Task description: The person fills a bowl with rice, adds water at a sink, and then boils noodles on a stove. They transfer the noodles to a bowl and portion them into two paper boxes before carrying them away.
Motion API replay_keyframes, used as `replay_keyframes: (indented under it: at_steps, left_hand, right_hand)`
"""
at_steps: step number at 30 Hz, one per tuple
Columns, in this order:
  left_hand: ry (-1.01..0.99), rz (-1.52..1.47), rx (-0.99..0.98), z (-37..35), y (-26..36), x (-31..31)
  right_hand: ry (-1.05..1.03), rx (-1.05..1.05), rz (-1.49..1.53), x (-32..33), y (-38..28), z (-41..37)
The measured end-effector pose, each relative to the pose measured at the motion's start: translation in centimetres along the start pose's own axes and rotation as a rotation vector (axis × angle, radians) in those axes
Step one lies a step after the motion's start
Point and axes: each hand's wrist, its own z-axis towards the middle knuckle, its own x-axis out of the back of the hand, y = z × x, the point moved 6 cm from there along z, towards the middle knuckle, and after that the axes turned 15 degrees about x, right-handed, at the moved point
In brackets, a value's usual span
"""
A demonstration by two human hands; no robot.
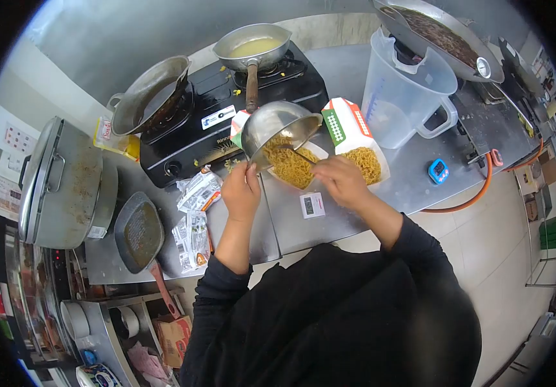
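Your left hand [242, 191] grips the rim of the tilted round steel bowl [276, 126], its mouth opening toward your right hand [341, 180], which is closed on a thin dark utensil [298, 153] just above the yellow noodles [291, 170].

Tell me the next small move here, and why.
Probably a sweep of the utensil down the inside of the metal bowl. The left hand holds it tilted over the open paper box, the right hand has the utensil at its mouth, and noodles hang at the lip, so a sweep would likely push them out.
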Motion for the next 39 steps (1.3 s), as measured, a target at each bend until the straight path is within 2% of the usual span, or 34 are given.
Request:
replay_keyframes:
  at_steps: [1,4,7,10,13,16,22,25,28,33,36,39]
  left_hand:
    - [0.015,-0.011,0.001,0.1,0.0,0.1]
    - [0.028,-0.020,-0.003,0.6,0.0,0.4]
    - [0.040,-0.003,-0.013,1.1,0.6,0.6]
    - [0.048,-0.039,-0.003,1.7,1.0,0.8]
    - [0.058,-0.214,0.166,2.3,1.2,1.3]
    - [-0.020,-0.383,0.370,2.7,0.7,0.9]
    - [-0.088,-0.564,0.498,3.2,1.3,-0.7]
    - [-0.099,-0.770,0.446,3.5,3.1,-2.6]
    - [-0.183,-0.699,0.441,3.2,5.3,-4.7]
    - [-0.299,-0.567,0.395,0.7,8.1,-7.7]
    - [-0.348,-0.369,0.176,-1.1,9.5,-8.8]
    - [-0.304,-0.312,0.008,-1.9,9.6,-9.3]
  right_hand:
    - [-0.048,0.042,-0.019,-0.3,-0.4,0.0]
    - [-0.006,0.136,0.027,1.4,-1.4,-0.8]
    - [0.075,0.124,-0.015,2.5,-1.0,-1.3]
    - [0.147,0.020,0.014,2.7,-0.3,-0.7]
    - [0.439,-0.351,0.195,3.4,1.5,-3.0]
    - [0.641,-0.529,0.409,5.2,2.0,-4.6]
    - [0.835,-0.577,0.483,8.6,2.4,-8.1]
    - [0.939,-0.534,0.478,11.1,1.7,-9.1]
    - [1.009,-0.509,0.404,12.9,1.1,-9.9]
    - [0.982,-0.530,0.358,13.1,1.3,-11.6]
    - [0.956,-0.518,0.319,12.9,1.4,-12.4]
    - [0.918,-0.510,0.264,12.9,1.5,-13.0]
